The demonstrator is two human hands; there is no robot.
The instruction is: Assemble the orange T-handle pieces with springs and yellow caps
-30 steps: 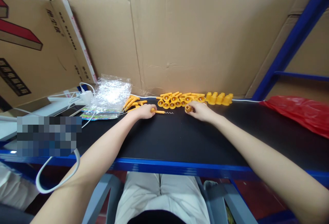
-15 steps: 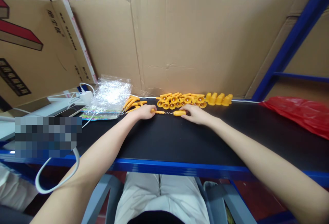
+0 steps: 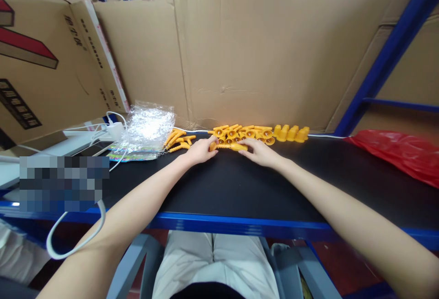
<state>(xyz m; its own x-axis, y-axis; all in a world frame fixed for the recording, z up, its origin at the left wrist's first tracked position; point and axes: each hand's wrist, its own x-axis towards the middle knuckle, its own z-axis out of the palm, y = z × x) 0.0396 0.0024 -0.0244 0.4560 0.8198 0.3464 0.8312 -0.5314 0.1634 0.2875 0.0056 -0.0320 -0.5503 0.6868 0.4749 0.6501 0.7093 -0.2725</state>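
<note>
My left hand point(image 3: 203, 150) is closed on the yellow T-shaped handle of a corkscrew point(image 3: 213, 146). My right hand point(image 3: 258, 152) pinches a yellow sleeve point(image 3: 238, 147), held level in line with the handle. The two parts meet end to end, and no metal spiral shows between them. Just behind lie several yellow bell-shaped pieces point(image 3: 248, 133) with their round mouths facing me. Left of my left hand is a loose group of yellow corkscrew handles point(image 3: 181, 141). Several yellow sleeves point(image 3: 291, 133) stand in a row on the right.
A clear plastic bag point(image 3: 151, 123) and white cables with a plug point(image 3: 115, 130) lie at the left on the black table point(image 3: 240, 189). A red plastic bag point(image 3: 394, 152) lies at the right. Tall cardboard point(image 3: 274, 52) closes off the back.
My left hand has moved right with the corkscrew handle, up to the sleeve. The metal spiral that showed between them is now out of sight. My right hand has barely moved.
</note>
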